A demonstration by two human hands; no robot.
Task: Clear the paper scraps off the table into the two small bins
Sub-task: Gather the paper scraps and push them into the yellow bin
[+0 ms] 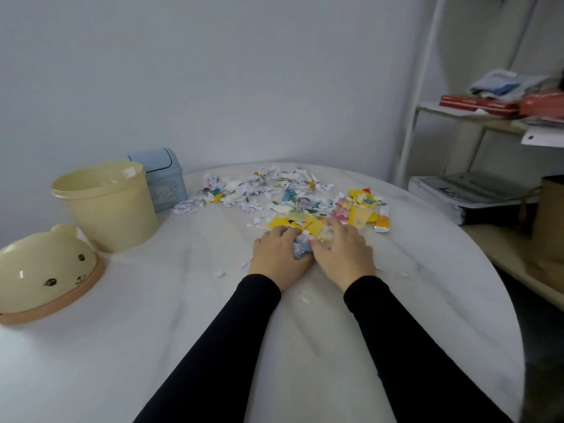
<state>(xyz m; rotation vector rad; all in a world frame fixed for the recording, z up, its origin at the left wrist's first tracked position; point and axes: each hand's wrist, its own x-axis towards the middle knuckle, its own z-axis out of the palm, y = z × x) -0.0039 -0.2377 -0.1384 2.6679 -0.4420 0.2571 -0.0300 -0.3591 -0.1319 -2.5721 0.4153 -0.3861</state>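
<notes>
Head view: hands point(311, 251) around scraps point(302, 247)

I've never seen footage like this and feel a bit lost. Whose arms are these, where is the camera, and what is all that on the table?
There is no machine here: a person wears a wide-angle camera on the head, looking forward and down, so you see their own arms in black sleeves. The left hand and right hand are cupped together around a small clump of paper scraps, gathering it on the round white table. More torn coloured and white paper scraps lie spread beyond the hands. At the left stand an open cream plastic bin and, behind it, a small blue lidded bin. The cream bear-face lid lies on the table nearby. Shelves stand at the right.
</notes>
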